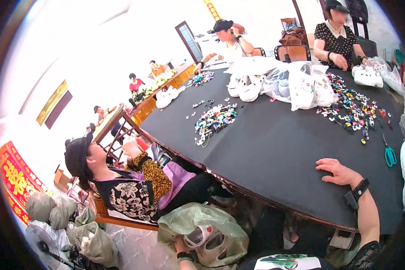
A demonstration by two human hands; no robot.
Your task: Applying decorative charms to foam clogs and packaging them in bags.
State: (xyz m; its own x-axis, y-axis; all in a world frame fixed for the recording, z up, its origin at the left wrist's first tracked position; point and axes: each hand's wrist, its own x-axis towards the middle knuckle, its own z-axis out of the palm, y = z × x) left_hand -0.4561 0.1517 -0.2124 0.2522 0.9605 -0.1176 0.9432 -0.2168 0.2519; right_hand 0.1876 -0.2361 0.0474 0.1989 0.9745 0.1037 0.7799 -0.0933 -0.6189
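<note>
My right hand (335, 172) rests on the dark tabletop (274, 153) with its fingers spread, holding nothing. Right of it lie scissors (390, 155) with teal handles. Low in the picture, my left hand (181, 245) is at a pale green woven sack (175, 220), right beside white clogs (207, 235) inside it. One clog carries a small red decoration. The left fingers are hidden, so whether they grip a clog or the sack is unclear. Beyond my right hand a heap of small colourful shoe charms (357, 105) is spread out.
A second charm heap (216, 119) lies farther left. White clogs (247, 86) and a plastic bag of clogs (310, 87) stand mid-table. A seated person (126, 189) is close on my left; other people work across the table. Full sacks (94, 243) and a fan (40, 245) occupy the left floor.
</note>
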